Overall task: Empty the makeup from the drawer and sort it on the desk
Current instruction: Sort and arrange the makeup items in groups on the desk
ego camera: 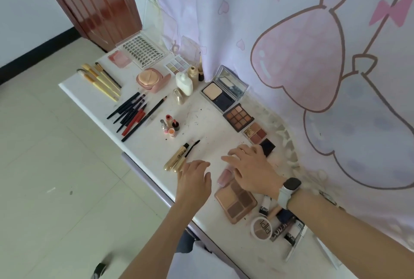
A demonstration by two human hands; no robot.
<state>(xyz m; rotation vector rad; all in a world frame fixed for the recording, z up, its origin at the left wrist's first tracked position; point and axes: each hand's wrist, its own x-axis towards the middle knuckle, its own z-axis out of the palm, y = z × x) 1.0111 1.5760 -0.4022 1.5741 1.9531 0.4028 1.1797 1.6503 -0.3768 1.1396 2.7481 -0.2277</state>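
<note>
Neither grip holds anything, left hand (194, 175) and right hand (251, 166) lying loosely spread on the counter (201, 122) at lower centre; most makeup looks sorted, brushes (100, 79) upper left, palettes (238, 117) right, tubes (280, 222) lower right seemingly unsorted, drawer unseen.

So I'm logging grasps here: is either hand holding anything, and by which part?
Nothing is visibly held. The left hand and right hand hover open, palms down, over the desk.
</note>
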